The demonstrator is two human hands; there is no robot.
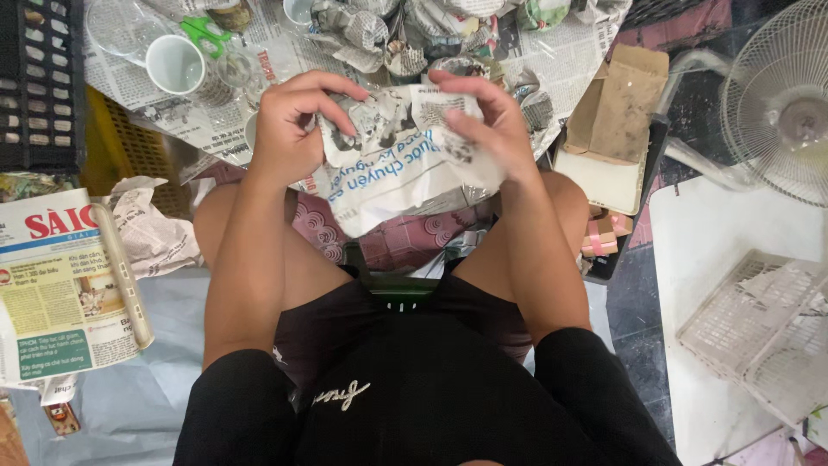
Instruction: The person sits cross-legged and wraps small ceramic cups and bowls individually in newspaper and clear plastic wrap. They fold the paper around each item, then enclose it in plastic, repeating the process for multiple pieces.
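A seated person, seen from above, is wrapping something in a sheet of newspaper (392,164) held over the knees. At far left, a black plastic crate (39,82) is standing beside a folded stack of newspapers (65,293) lying on the floor, with a crumpled sheet (151,229) next to it. Further in, a white cup (175,65) is lying on its side on spread newsprint, green scissors (205,34) just beyond it.

The left hand (293,129) is curling its fingers inward, pinching the left edge of the sheet and folding it toward the middle. The bundle is sitting between both hands, touching each, its long axis running roughly left to right, with a loose corner hanging down toward the lap. What lies inside the paper is hidden. The right hand (487,125) is pressing its fingers together over the top right of the sheet, clamping the paper down. Neither hand is nearer; both are gripping opposite ends.

Beyond the hands, a row of wrapped paper bundles (405,34) is lying on the floor. To the right, an open cardboard box (617,121) is resting tilted, and at far right a white electric fan (780,95) is standing above a white plastic basket (759,332).
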